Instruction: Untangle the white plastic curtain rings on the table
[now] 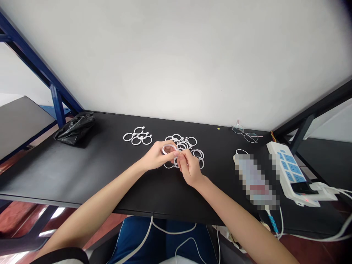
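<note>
- Bare forearms, left (112, 190) and right (233, 209), reach inward above blue trousers (162, 249) crossed by white cables (148, 234).
- Over the black table (99, 161), I see the left hand (158, 156) grasping one white ring (164, 150) between thumb and fingers, its loop tilted up.
- At that ring's right end, the right hand (189, 168) pinches with thumb and forefinger; the part gripped is too small for me to tell.
- I'd judge a steady, light left grip best, so the loop isn't bent, with the pinching tips kept close to the joint.
- Just behind and below the hands lies a loose ring pile (182, 146), partly hidden; left of it, apart, sits a smaller ring group (141, 136).
- Farther left rests a crumpled black bag (75, 128), the sole container I make out; its contents don't show.
</note>
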Tool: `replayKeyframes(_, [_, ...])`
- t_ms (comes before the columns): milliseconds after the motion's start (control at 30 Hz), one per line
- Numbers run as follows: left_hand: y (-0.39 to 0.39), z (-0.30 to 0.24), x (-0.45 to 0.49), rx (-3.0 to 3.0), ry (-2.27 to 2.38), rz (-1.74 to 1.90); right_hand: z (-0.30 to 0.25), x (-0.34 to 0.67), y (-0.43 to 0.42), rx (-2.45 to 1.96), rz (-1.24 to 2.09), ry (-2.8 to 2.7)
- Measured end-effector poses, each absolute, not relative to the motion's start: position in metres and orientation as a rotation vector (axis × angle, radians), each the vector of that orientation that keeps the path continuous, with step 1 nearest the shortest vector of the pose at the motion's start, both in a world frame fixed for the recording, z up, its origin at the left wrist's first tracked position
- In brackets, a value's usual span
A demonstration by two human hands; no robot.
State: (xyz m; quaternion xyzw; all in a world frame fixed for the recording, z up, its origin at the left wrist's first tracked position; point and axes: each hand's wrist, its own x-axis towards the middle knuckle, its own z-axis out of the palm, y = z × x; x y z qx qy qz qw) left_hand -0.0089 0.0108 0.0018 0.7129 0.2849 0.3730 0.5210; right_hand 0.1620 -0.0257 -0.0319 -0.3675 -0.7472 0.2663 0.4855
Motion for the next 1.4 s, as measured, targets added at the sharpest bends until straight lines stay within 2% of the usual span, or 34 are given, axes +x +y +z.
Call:
replayKeyframes(833, [0.015, 0.009, -0.013, 1.863, 0.838, 0.940, -0.028, 0.160, -0.026, -0.899, 0.614, -1.815])
replayKeyframes(1133, [0.026, 0.006, -0.026, 2.170, 1.089, 1.010, -0.029, 0.158, -0.027, -0.895, 0.597, -1.854])
replayKeyframes(1267, [0.035, -0.006, -0.033, 2.529, 1.347, 0.918, -0.028, 0.158, -0.027, -0.907, 0.603, -1.854])
replayKeyframes(1400, [0.043, -0.009, -0.043, 2.600, 1.531, 0.844, -0.028, 0.158, -0.027, -0.909, 0.622, -1.855])
